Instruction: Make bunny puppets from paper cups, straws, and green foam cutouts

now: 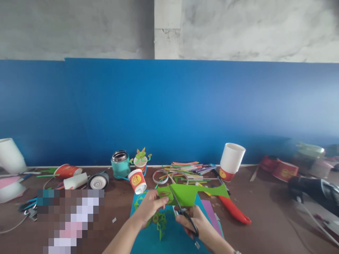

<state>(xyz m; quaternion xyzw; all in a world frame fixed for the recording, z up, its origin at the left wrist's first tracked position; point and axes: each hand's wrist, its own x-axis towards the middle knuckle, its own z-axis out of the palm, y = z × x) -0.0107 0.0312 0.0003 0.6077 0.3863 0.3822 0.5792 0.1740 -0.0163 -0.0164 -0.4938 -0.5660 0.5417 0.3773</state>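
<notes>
My left hand (151, 208) pinches the left end of a sheet of green paper (186, 194) that has a leaf-like shape drawn on it. A narrow, flared strip of the sheet sticks out to the right. Black-handled scissors (191, 222) are in my right hand (198, 223), their blades lying across the paper near the drawn shape. Whether the blades are parted is hard to make out. Below both hands, green paper cutouts (160, 222) with orange-brown marks lie on a blue sheet (148, 243).
Behind the hands stand a paper cup (137, 180), a teal jar (120, 165) and a cup with a green paper figure (140, 158). Several colored sticks (188, 169), tape rolls (160, 177), stacked white cups (232, 158) and a red-handled tool (235, 211) lie around. A blue panel (169, 109) bounds the table.
</notes>
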